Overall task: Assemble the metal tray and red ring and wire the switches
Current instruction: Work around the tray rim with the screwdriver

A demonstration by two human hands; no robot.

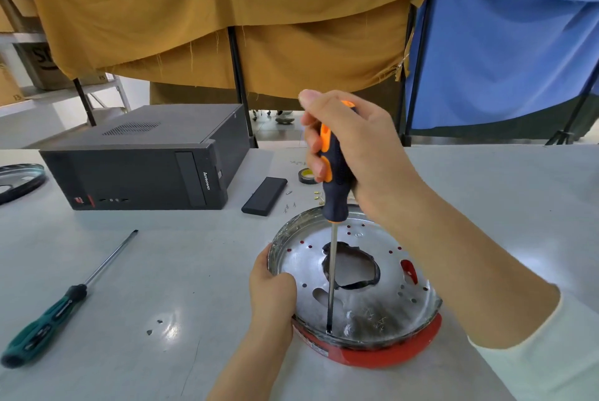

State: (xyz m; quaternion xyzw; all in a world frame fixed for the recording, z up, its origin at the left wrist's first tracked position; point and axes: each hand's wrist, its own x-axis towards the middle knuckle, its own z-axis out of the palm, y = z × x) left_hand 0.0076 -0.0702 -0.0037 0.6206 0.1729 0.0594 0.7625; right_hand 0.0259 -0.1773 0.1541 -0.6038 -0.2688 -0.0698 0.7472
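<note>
A round shiny metal tray (385, 310) with a large central hole and several small holes sits on top of a red ring (389, 357), near the table's front edge. My left hand (272, 290) grips the tray's left rim. My right hand (350, 154) holds an orange and dark blue screwdriver (335, 186) upright. Its shaft runs down into the tray, and its tip rests near the tray's front inner edge.
A green-handled screwdriver (61, 306) lies at the left. A black computer case (142, 161) stands at the back left, with a flat black box (265, 196), a roll of tape (306, 176) and several loose screws (290, 203) beside it. Another metal ring (19, 180) lies far left.
</note>
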